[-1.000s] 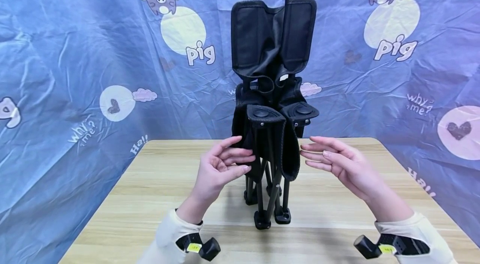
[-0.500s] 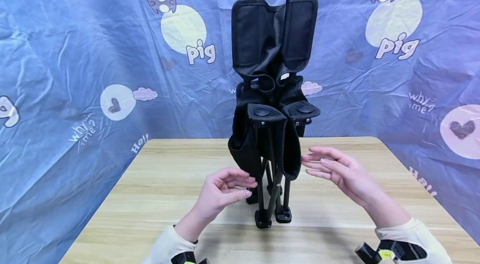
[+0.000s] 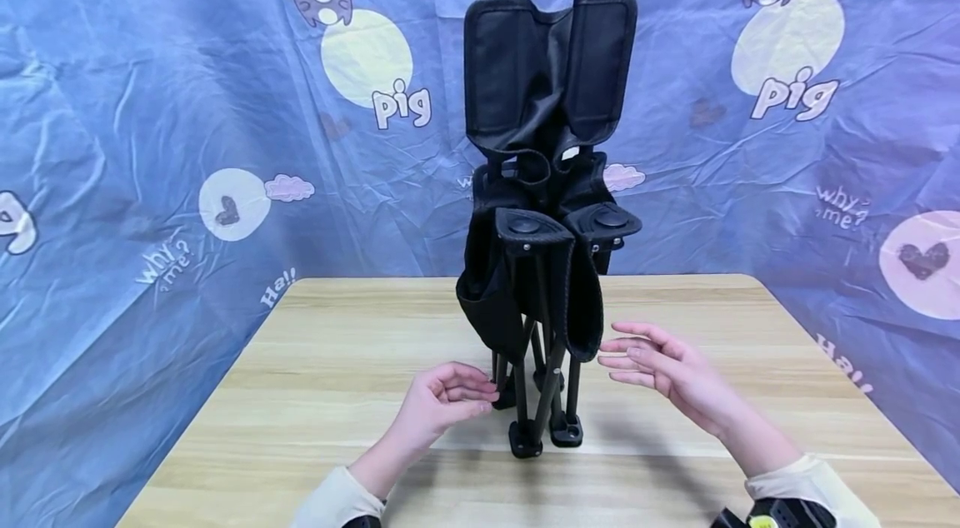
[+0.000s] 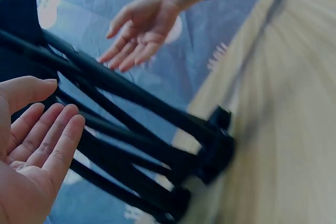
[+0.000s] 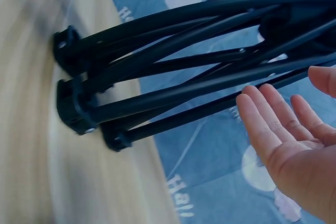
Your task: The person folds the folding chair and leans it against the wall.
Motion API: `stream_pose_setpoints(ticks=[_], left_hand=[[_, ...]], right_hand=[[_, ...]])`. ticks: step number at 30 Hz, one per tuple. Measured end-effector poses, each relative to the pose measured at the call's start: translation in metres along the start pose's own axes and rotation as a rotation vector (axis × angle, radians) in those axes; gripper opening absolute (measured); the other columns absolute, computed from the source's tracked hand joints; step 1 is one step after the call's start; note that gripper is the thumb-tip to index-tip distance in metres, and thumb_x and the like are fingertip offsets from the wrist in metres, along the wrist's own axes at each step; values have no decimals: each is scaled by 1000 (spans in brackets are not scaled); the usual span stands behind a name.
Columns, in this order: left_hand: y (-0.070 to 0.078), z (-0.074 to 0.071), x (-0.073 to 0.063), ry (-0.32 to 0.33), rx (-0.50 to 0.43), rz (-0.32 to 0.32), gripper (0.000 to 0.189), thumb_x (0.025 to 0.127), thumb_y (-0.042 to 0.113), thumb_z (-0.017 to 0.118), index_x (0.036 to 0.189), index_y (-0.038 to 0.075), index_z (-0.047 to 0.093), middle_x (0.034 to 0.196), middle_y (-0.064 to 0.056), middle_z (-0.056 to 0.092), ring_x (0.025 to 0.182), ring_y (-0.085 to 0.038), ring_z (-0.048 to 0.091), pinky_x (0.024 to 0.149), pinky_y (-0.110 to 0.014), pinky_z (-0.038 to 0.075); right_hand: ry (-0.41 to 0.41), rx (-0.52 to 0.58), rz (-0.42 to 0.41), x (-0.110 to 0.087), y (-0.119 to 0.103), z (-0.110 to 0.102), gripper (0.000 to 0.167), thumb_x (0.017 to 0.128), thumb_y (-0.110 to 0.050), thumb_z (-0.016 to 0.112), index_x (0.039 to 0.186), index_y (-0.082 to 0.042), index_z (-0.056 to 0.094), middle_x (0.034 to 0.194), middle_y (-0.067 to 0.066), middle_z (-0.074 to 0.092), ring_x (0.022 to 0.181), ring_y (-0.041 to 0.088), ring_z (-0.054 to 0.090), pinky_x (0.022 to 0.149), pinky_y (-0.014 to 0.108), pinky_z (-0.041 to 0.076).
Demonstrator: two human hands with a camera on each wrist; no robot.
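A black folding chair stands upright and folded on the wooden table, its fabric bunched at the top and its dark legs close together. In the left wrist view its crossed tubes end in plastic feet on the tabletop. My left hand, fingers loosely bent and holding nothing, is beside the lower legs on the left. To the right of the legs is my right hand, palm turned toward the chair with relaxed fingers. The right wrist view has this hand near the tubes; whether fingertips touch them I cannot tell.
The light wooden table spreads around the chair. Behind it hangs a blue cloth printed with pigs, hearts and words, also covering both sides. Cream sleeves and wrist-worn cameras sit at the lower edge.
Both hands have moved down along the chair. My left hand has left the fabric side, where a pouch now hangs outward, and come level with the legs. The chair stays in place.
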State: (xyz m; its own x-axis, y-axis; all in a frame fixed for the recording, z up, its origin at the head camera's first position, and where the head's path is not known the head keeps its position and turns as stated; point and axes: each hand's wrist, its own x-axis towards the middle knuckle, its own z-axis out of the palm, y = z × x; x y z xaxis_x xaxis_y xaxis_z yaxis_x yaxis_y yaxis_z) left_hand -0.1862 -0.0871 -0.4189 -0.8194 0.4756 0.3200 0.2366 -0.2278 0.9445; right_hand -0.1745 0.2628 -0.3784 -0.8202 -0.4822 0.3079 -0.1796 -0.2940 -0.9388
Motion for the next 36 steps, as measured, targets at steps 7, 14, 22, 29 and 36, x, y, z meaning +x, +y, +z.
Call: stream_pose_setpoints(ticks=[7,14,22,29,36], left_hand=[[-23,-7,-5,32,59,-133,44,82,-3,72,116,-22,52,110,-37,63,92,-13,70,82,-28,58],[-40,-8,-9,22,25,-240,51,81,0,73,123,-17,51,115,-31,64,92,-16,69,76,-36,61],[-52,-4,-14,10,-34,-354,56,79,-4,72,129,-14,50,125,-25,59,82,-20,70,71,-39,62],[-60,3,-16,-15,-81,-421,58,78,-8,72,131,-12,50,126,-19,58,80,-24,70,71,-38,62],[-64,12,-15,0,-124,-434,60,78,-14,70,133,-10,46,128,-18,54,85,-33,71,70,-38,62]], right_hand=[[14,-25,119,-7,20,-5,37,106,-1,38,135,-18,53,128,5,63,112,26,66,96,39,54],[-17,18,205,-12,42,-6,37,106,-4,39,135,-22,54,131,5,61,109,30,66,93,42,55],[-42,42,307,-21,63,-8,37,106,-7,41,138,-21,51,135,6,58,104,31,67,86,50,57],[-57,117,366,-24,77,-7,39,105,-7,42,143,-16,46,135,3,58,101,31,68,77,46,60],[-26,89,391,-27,86,-3,40,104,-9,45,144,-10,43,137,9,56,99,32,69,72,46,61]])
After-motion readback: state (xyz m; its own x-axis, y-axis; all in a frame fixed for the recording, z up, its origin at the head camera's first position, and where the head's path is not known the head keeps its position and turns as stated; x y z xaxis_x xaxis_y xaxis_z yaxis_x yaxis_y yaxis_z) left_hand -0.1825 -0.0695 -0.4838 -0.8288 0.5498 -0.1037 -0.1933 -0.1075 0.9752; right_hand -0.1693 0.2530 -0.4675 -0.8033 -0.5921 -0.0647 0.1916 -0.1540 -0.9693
